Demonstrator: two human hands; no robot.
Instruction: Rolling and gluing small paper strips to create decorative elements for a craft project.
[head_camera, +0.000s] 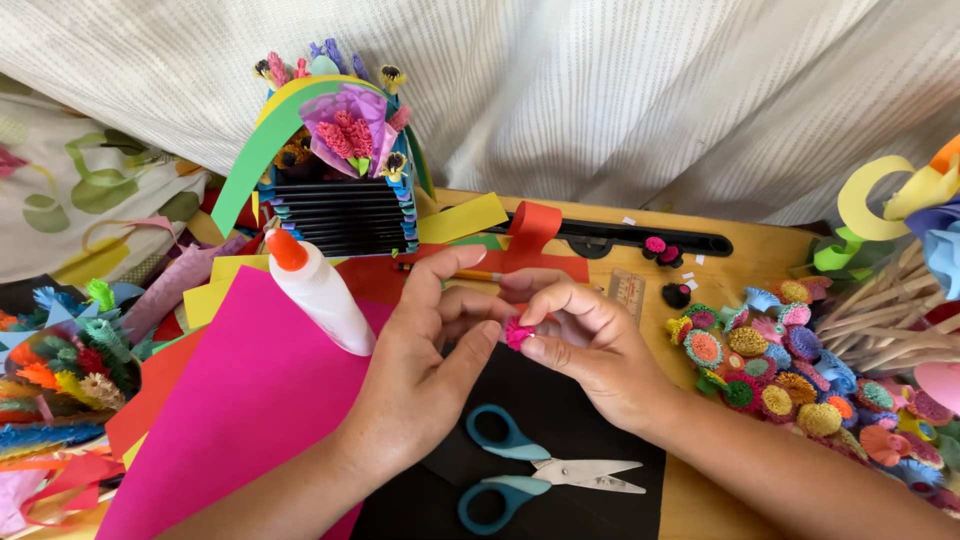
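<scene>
My fingers (560, 312) of both hands pinch closed on a small pink paper flower (518, 334), above black paper (570, 420) near the counter's front edge, scissors (545, 470) just below.

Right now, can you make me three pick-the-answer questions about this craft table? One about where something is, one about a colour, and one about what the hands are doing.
1. Where do the scissors lie?
A. on the black paper
B. inside the paper house
C. on the curtain

2. What colour is the glue bottle's cap?
A. blue
B. orange
C. green

3. What are the left hand and right hand doing?
A. resting flat
B. cutting paper
C. pinching a small pink paper flower

Answers: 1 A, the scissors rest on the black sheet below the hands. 2 B, the tip is orange. 3 C, fingertips of both hands meet around the flower.
</scene>
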